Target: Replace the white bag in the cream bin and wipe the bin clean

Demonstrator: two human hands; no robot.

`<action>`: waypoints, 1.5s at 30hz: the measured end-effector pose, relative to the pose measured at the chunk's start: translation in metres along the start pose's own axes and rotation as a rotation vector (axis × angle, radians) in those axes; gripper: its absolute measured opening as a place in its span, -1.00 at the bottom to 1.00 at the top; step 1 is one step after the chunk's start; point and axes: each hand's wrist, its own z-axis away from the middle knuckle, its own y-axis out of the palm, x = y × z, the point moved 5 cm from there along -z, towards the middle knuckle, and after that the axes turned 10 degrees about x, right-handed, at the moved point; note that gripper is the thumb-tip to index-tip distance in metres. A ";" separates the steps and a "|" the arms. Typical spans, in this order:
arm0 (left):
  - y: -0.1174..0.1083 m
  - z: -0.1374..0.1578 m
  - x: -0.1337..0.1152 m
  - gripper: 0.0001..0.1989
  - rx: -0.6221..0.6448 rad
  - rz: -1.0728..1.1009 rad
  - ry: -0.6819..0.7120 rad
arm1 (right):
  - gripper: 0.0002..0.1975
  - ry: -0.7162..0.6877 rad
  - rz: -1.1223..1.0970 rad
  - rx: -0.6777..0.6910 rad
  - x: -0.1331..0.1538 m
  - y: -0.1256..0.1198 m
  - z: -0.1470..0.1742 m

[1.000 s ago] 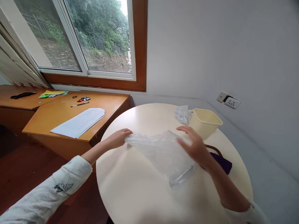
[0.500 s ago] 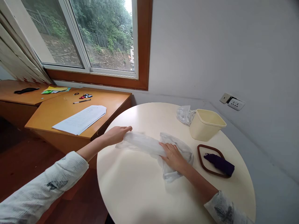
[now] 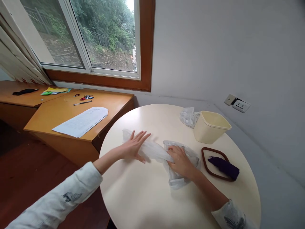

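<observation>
The translucent white plastic bag (image 3: 156, 152) lies across the middle of the round cream bench (image 3: 143, 197), gathered into a narrow strip from the left toward the centre. The right hand (image 3: 180, 160) is clamped on the gathered section; loose film spreads beneath and to the right of it. The left hand (image 3: 134, 148) is positioned over the left section, fingers and thumb spread apart; contact with the film cannot be determined. Far right stands the pale yellow plastic bin (image 3: 211, 132), with a crumpled clear plastic bundle (image 3: 188, 117) to its left. Nearer, on the right, a rolled dark purple cloth (image 3: 225, 168) lies across a brown rounded-square frame (image 3: 204, 160).
</observation>
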 end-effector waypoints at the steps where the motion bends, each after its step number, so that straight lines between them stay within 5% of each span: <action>1: 0.013 -0.005 0.001 0.04 0.005 0.000 -0.003 | -0.65 -0.023 -0.054 0.035 0.003 -0.005 0.001; 4: 0.038 -0.013 0.004 -0.17 -0.040 0.016 -0.003 | -0.36 -0.062 -0.240 0.142 0.008 -0.014 0.007; 9: 0.035 -0.011 0.004 -0.49 -0.159 -0.042 -0.028 | -0.15 -0.016 -0.201 0.218 0.007 0.005 0.012; 17: 0.015 0.004 0.021 -0.66 -0.122 -0.282 -0.027 | -0.37 0.030 -0.013 -0.074 -0.011 0.018 0.013; 26: -0.012 0.027 0.051 -0.73 -0.279 -0.456 0.008 | -0.78 -0.007 0.146 -0.145 -0.008 0.012 0.014; 31: -0.025 0.038 0.065 -0.72 -0.386 -0.434 -0.028 | -0.79 -0.092 -0.017 -0.239 -0.007 -0.018 0.032; 34: -0.028 0.039 0.063 -0.72 -0.441 -0.359 -0.046 | -0.81 -0.006 -0.269 -0.215 -0.016 -0.039 0.048; 41: -0.029 -0.002 0.021 -0.75 -0.094 0.137 -0.039 | -0.76 0.241 -0.777 -0.316 -0.053 -0.084 0.112; 45: -0.048 -0.037 -0.006 -0.35 0.204 0.315 0.049 | -0.66 0.386 -0.864 -0.351 -0.070 -0.097 0.157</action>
